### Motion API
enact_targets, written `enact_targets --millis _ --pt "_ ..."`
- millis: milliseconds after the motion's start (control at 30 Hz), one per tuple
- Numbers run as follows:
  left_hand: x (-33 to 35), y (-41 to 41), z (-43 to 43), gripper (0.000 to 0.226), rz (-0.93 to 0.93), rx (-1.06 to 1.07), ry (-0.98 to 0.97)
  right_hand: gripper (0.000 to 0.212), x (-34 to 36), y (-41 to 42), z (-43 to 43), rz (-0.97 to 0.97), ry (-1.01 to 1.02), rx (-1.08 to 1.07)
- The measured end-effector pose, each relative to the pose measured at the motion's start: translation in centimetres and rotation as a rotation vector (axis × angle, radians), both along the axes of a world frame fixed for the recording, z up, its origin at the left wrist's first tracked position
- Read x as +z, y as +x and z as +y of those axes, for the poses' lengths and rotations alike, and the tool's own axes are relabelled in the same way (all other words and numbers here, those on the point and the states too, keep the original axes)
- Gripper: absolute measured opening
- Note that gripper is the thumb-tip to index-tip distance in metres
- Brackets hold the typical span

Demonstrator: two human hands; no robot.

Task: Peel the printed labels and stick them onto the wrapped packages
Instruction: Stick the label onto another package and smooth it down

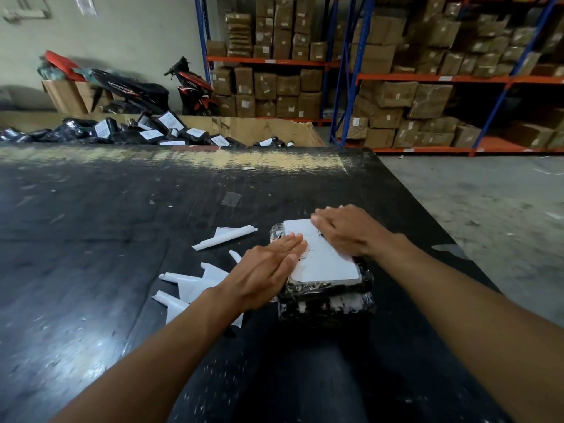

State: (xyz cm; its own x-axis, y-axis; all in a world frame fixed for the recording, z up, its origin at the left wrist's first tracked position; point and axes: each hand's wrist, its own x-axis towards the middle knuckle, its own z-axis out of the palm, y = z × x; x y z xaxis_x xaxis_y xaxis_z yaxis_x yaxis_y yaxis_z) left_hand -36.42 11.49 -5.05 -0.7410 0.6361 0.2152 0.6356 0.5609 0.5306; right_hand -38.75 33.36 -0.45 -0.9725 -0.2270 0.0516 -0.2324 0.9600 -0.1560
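A white printed label lies on top of a black wrapped package, which sits on another wrapped package on the black table. My left hand lies flat, its straight fingers pressing the label's left side. My right hand is also flat, palm down on the label's far right part. Neither hand grips anything.
Several peeled white backing sheets lie crumpled left of the packages, one rolled strip farther back. A cardboard bin with labelled black packages stands beyond the table. Shelves of cartons fill the right. The table's right edge drops to concrete floor.
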Motion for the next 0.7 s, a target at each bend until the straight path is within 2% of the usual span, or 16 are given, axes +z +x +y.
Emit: enact_targets --millis 100,167,333,433,633,700 --pt "0.2 0.0 0.0 0.043 0.0 -0.002 -0.011 0.076 0.0 -0.1 1.8 -0.02 -0.007 -0.09" --pt "0.1 0.0 0.2 0.043 0.006 0.008 0.016 0.071 0.1 -0.2 2.5 -0.007 -0.03 -0.178" --pt "0.1 0.1 0.0 0.042 -0.003 0.019 0.016 0.064 -0.2 -0.5 0.1 -0.011 0.019 -0.04" --pt "0.7 0.3 0.2 0.042 0.0 0.017 -0.021 0.052 -0.2 0.3 1.5 -0.022 0.024 -0.074" --pt "0.6 0.4 0.5 0.042 -0.027 0.035 0.021 0.052 -0.3 0.3 1.2 0.041 0.027 -0.209" --pt "0.7 0.3 0.4 0.042 -0.034 0.034 0.027 0.05 0.1 1.4 0.4 -0.005 -0.022 -0.163"
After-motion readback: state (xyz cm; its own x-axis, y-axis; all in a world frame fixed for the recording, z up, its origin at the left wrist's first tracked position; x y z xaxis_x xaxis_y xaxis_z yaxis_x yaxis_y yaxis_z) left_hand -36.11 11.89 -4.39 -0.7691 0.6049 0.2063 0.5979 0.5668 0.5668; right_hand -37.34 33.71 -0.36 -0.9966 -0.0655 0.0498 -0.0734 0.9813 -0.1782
